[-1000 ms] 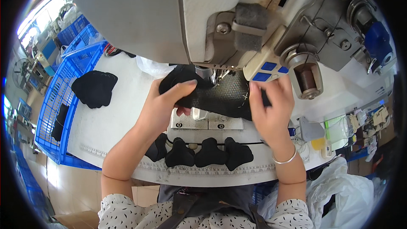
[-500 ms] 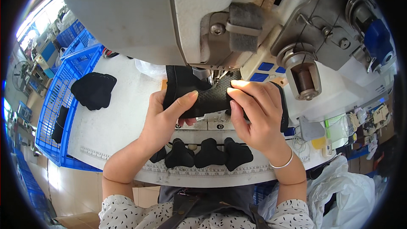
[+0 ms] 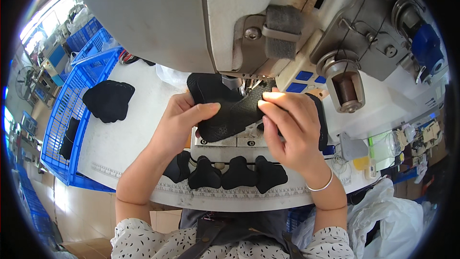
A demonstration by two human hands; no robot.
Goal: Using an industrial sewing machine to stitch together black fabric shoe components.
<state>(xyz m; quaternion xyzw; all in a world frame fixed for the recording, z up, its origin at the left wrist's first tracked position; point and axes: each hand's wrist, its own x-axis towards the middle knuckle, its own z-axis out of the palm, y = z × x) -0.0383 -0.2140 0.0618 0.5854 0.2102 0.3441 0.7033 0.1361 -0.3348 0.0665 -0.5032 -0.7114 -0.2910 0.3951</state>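
Nearest, at six o'clock from the presser foot (image 3: 244, 88), lay four small black lobed fabric pieces (image 3: 238, 172) in a row along the white table (image 3: 143, 96). Beyond them, directly under the foot, was the black mesh-panelled fabric piece (image 3: 223, 123): matte and smooth at its left end, rounded at the corners, with open mesh near its lower edge and a greyer, glinting weave toward the foot. The left hand (image 3: 175, 117), at eight o'clock, was clamped on it, thumb on top. The right hand (image 3: 294, 127), at four, rested fingertips on the mesh; whether its thumb pinched could not be told. Farther, at nine, another black piece (image 3: 109, 100) lay beside a blue plastic basket (image 3: 73, 170).
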